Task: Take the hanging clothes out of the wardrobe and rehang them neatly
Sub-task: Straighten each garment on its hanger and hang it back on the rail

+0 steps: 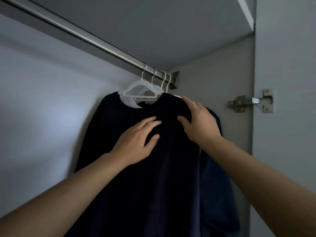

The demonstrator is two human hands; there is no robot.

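We see a dark navy shirt (140, 177) hanging near the right end of the wardrobe rail (89, 40), close to the side wall. Its long axis runs straight down from the neckline to a hem that falls below the frame; the round neck opening faces up towards the rail, and the front of the shirt faces us. The cloth looks soft and matt, with no sheen, and drapes in broad folds. A second dark garment (220, 177) hangs just behind it on the right, a shade bluer.

Four white hangers (142, 90) crowd together on the rail, their thin wire hooks over it. They look like smooth plastic with curved shoulders; the nearest one hangs bare in front of the neckline. The rail is a round brushed-metal tube that slants from upper left down to a bracket (176, 79) at the right wall.

Our left hand (136, 141) lies flat on the chest of the shirt, fingers straight and slightly spread, thumb out to the side. Our right hand (200, 124) rests on the shirt's right shoulder, fingers extended towards the collar and thumb spread; neither hand pinches the cloth.

A metal hinge (249, 101) sits on the pale grey side panel at right.
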